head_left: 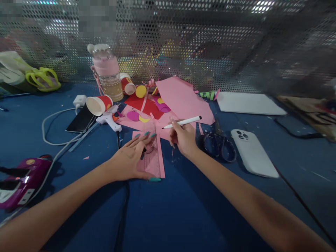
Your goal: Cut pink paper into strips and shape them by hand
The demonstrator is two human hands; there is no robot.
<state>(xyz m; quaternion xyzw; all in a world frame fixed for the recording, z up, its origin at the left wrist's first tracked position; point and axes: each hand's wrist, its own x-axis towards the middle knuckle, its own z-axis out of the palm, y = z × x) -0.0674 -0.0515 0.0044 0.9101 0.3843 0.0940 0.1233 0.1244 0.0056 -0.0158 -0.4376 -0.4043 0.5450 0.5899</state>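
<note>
A strip of pink paper (157, 157) was laid flat on the blue table (183, 210), near the middle, with a clear ruler (151, 147) set along it. Both were pinned down by the left hand (131, 159), fingers spread flat and pressing, nothing gripped. A white pen (183, 122) was pinched in the closed fingers of the right hand (183, 138), held just above the strip's far end, its tip pointed left. Just right of that hand, dark scissors (219, 145) were seen, and beyond them a white phone (252, 152) lying face down. Behind the strip, a large pink sheet (183, 99) was spread over red paper (141, 105) and cut scraps. Further left, a white glue gun (109, 120), a tipped red paper cup (99, 104), a dark phone (81, 120) and a pink water bottle (107, 71) were gathered.
</note>
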